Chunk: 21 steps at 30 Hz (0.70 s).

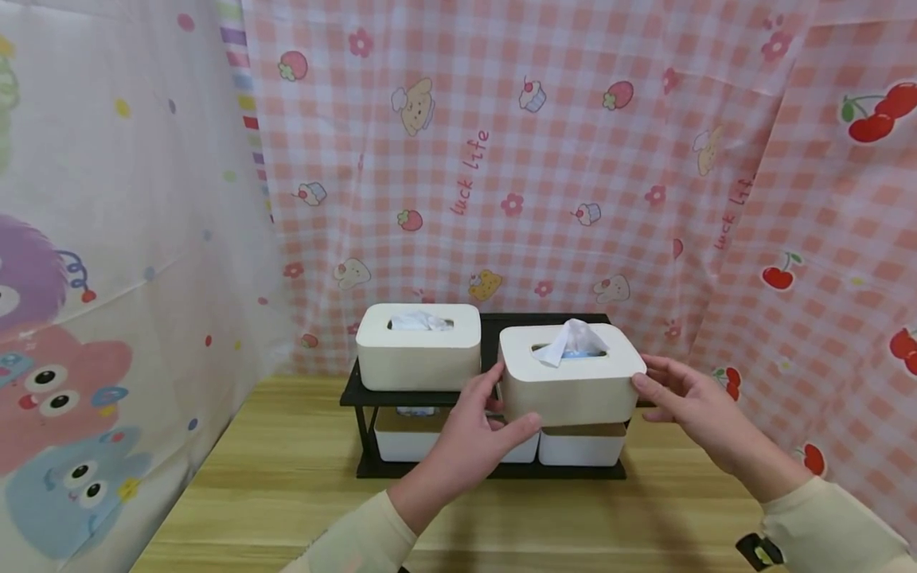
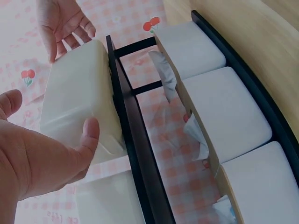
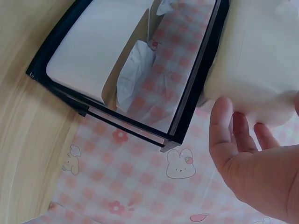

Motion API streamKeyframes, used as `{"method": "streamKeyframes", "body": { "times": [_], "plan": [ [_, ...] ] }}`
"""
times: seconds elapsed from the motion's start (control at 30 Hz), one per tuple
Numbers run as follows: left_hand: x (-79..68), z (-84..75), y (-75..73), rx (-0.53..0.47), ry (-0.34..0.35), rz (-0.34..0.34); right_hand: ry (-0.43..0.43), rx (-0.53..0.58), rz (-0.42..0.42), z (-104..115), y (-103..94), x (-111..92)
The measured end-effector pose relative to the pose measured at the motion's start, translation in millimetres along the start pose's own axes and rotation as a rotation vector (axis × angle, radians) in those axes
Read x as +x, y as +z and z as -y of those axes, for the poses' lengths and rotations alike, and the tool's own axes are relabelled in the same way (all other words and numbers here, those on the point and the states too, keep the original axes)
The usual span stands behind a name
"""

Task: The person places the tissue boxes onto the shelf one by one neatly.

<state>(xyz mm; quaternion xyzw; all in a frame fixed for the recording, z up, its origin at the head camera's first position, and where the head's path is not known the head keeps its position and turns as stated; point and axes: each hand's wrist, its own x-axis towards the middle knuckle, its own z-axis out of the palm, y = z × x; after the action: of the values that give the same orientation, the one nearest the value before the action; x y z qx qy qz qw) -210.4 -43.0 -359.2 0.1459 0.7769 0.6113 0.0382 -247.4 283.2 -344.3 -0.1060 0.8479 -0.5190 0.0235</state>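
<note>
Between my two hands is a white tissue box (image 1: 566, 390), a white tissue poking up through the slot in its lid. My left hand (image 1: 469, 430) holds its left end, thumb across the front and fingers along the side. At the opposite end my right hand (image 1: 691, 402) grips the right front corner, thumb in front, fingers behind. The box overlaps the front edge of the black rack's top shelf (image 1: 411, 398); whether it touches the shelf I cannot tell. A second tissue box (image 1: 419, 358) stands on the left of that shelf.
On the rack's lower level sit several white tissue boxes (image 2: 226, 112) in a row, tissues sticking out. The rack stands on a wood-grain table (image 1: 286, 477). Close behind it hangs a pink checked curtain (image 1: 458, 159), with a white printed cloth (image 1: 143, 199) at the left.
</note>
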Motion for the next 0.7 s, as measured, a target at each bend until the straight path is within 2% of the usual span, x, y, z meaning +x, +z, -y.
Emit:
{"method": "streamKeyframes", "body": {
  "times": [0.17, 0.37, 0.7],
  "plan": [
    [0.6, 1.1, -2.6, -0.022, -0.034, 0.015, -0.003, -0.041, 0.003, 1, -0.1, 1],
    [3.0, 4.4, -7.4, -0.046, -0.032, 0.035, -0.010, -0.021, 0.064, 2, -0.3, 0],
    [10.1, 9.8, -8.1, -0.050, -0.022, 0.030, -0.026, -0.026, 0.093, -2, 0.7, 5]
  ]
}}
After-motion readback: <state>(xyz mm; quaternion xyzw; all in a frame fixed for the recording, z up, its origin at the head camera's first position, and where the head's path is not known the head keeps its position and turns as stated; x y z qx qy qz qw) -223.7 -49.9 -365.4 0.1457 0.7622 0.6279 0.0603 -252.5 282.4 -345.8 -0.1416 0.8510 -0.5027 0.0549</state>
